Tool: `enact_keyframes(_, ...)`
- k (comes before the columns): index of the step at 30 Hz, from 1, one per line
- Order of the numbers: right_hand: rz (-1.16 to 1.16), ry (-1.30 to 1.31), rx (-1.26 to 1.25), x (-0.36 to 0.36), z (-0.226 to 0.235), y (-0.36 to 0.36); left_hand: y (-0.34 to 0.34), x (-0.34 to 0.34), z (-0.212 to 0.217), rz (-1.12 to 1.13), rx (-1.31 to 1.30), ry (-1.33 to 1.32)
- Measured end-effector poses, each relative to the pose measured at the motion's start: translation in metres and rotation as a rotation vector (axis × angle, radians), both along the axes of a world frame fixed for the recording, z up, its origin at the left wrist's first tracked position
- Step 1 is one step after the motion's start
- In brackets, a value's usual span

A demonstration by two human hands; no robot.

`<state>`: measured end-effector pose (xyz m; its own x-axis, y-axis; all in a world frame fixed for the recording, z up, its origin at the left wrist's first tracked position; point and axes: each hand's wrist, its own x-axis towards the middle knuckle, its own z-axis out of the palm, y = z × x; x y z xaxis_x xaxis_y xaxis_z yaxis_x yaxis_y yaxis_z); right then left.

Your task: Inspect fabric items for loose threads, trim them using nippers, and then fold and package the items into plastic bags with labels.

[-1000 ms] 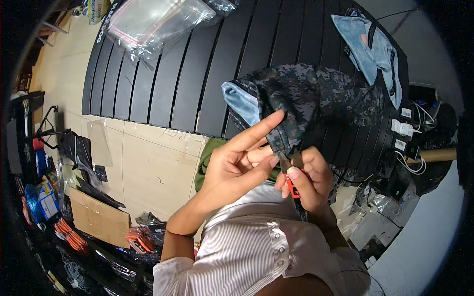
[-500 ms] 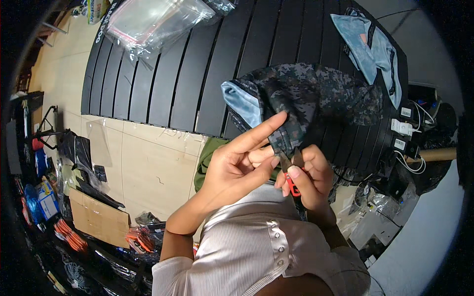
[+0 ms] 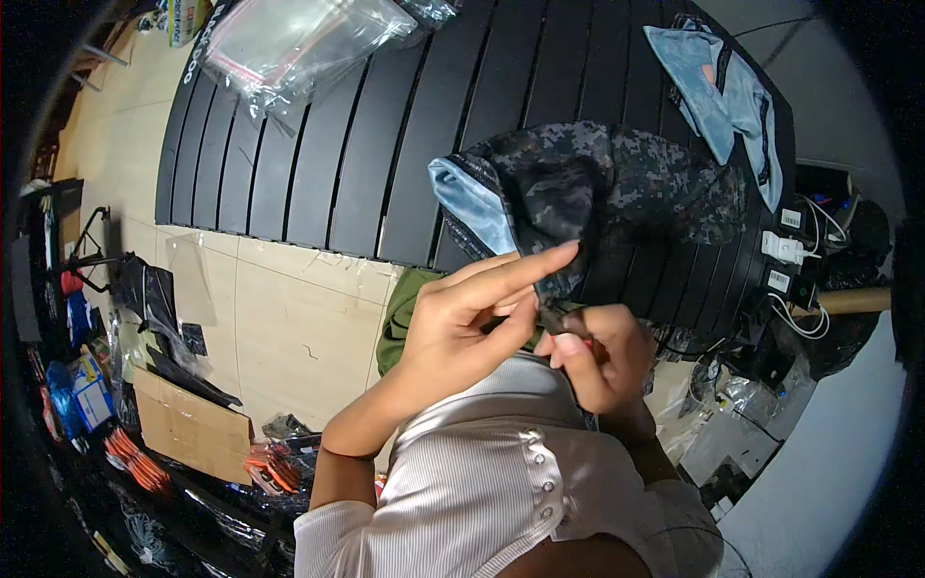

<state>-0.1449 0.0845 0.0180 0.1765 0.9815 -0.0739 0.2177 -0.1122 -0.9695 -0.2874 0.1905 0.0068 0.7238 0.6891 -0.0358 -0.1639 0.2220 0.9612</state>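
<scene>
The person holds a dark camouflage garment (image 3: 617, 183) at its near edge, close to the chest. Most of the garment lies on the black slatted tabletop (image 3: 318, 144), and its light blue lining (image 3: 472, 197) is turned out on the left side of the garment.

The left hand (image 3: 462, 328) is just below the garment's near edge. Its index finger is stretched out toward the cloth, and the thumb and the other fingers seem to pinch a small part of the edge; how firm this grip is, I cannot tell. The right hand (image 3: 597, 356) is just right of the left hand, and its grip is closed around a small tool with a red handle (image 3: 578, 339), which looks like thread snips. The tip of the tool meets the garment edge, between both hands.

To do this trimming well, I think the left hand should keep the edge tight and flat, so that only the loose thread comes between the blades and not the cloth itself. The cut should be small and close to the seam.

Beyond the garment, at the far right of the tabletop, lies a light blue cloth piece (image 3: 718, 87). At the far left of it are clear plastic bags (image 3: 289, 39).
</scene>
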Motion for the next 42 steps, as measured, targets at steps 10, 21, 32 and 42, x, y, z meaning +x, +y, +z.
enact_keyframes(10,-0.123,0.029,0.061,-0.005,-0.005,0.003,0.001,0.001,0.002,0.020,0.028,0.098)
enact_keyframes(21,-0.108,0.853,-0.067,0.005,-0.005,0.002,-0.004,0.004,-0.003,0.037,-0.024,0.058)
enact_keyframes(32,-0.247,0.082,0.130,0.000,-0.002,0.007,0.000,0.008,0.004,0.109,-0.178,0.077)
enact_keyframes(42,-0.340,-0.227,0.117,-0.009,-0.013,0.025,0.000,0.016,0.007,0.115,-0.332,-0.003)
